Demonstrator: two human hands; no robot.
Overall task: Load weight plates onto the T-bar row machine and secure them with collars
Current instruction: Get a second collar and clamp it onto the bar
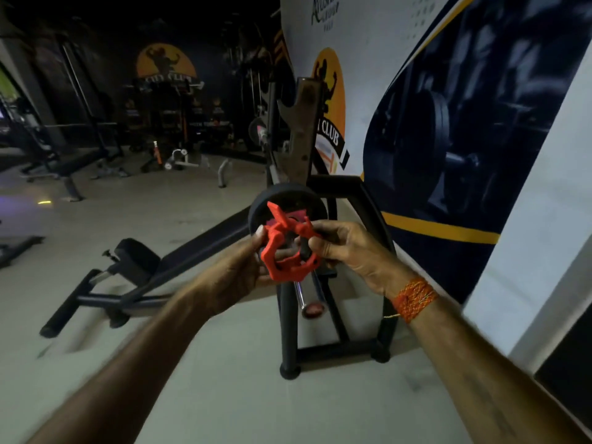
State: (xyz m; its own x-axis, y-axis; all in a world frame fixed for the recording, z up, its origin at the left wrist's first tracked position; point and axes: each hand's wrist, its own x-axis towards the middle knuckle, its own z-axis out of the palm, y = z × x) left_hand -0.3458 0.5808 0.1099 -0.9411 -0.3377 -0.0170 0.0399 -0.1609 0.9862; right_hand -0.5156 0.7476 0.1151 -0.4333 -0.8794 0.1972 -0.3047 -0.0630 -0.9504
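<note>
Head view: I count one of each.
Collar (pixel 290 251): red plastic ring, lever raised.
Left hand (pixel 243 270), right hand (pixel 349 248): both pinching it.
Plate (pixel 288 200): round, black.
Sleeve (pixel 309 294): chrome tube.

Red plastic clamp collar (pixel 290 248) hides upper chrome sleeve (pixel 309 293) and black round weight plate (pixel 285 200) hub behind grip; both forearms motion-blurred.
</note>
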